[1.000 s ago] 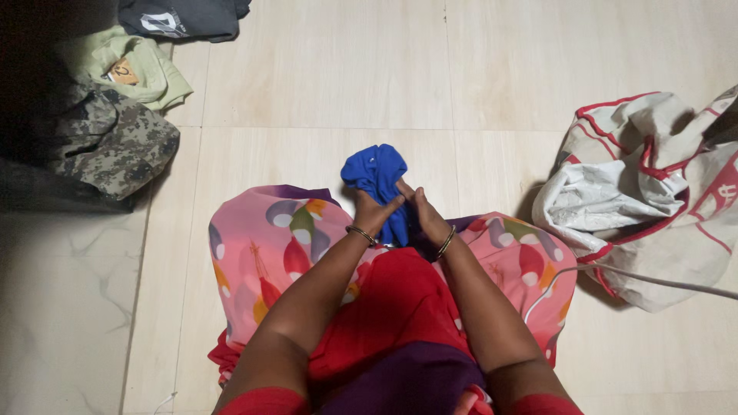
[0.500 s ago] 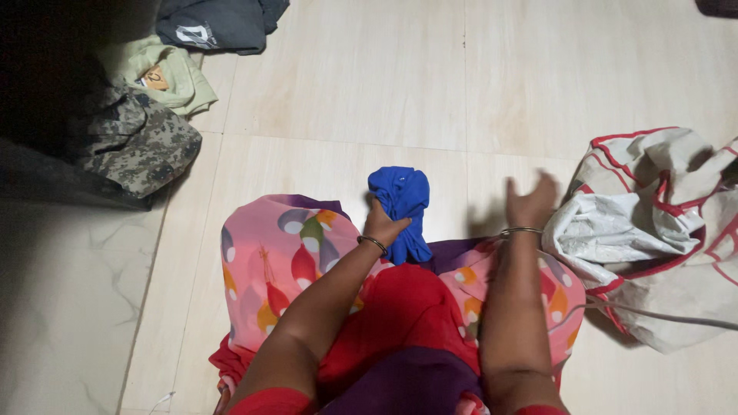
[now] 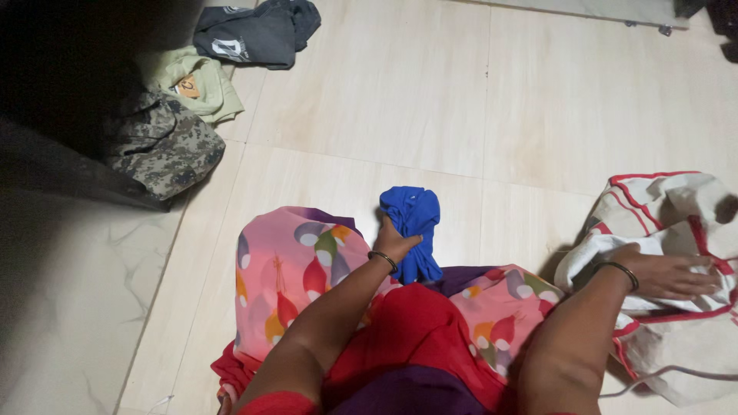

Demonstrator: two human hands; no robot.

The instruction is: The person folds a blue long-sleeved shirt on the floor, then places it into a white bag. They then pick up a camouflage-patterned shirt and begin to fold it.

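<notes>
Left hand [image 3: 396,242]: fingers clamped round the bunched blue cloth [image 3: 413,223], gripping it near its lower half. The bundle stands up from the fist, over the pale tiled floor [image 3: 384,100] just past the knees. A thin bangle [image 3: 382,260] sits at that wrist.

Right hand [image 3: 667,275]: fingers stretched out and slightly apart, lying flat on the white cloth [image 3: 607,253] of the heap at the person's right; not closed on anything. A dark bangle [image 3: 619,270] at the wrist. The heap is cream fabric with red piping [image 3: 676,207], crumpled on the floor.

Lap: pink patterned garment [image 3: 292,261] spread over the legs, a red one [image 3: 400,323] nearer the body.

Far left, well apart from both hands: a camouflage garment [image 3: 165,146], a pale green garment [image 3: 200,81] beside it, a dark grey garment [image 3: 257,34] beyond.
</notes>
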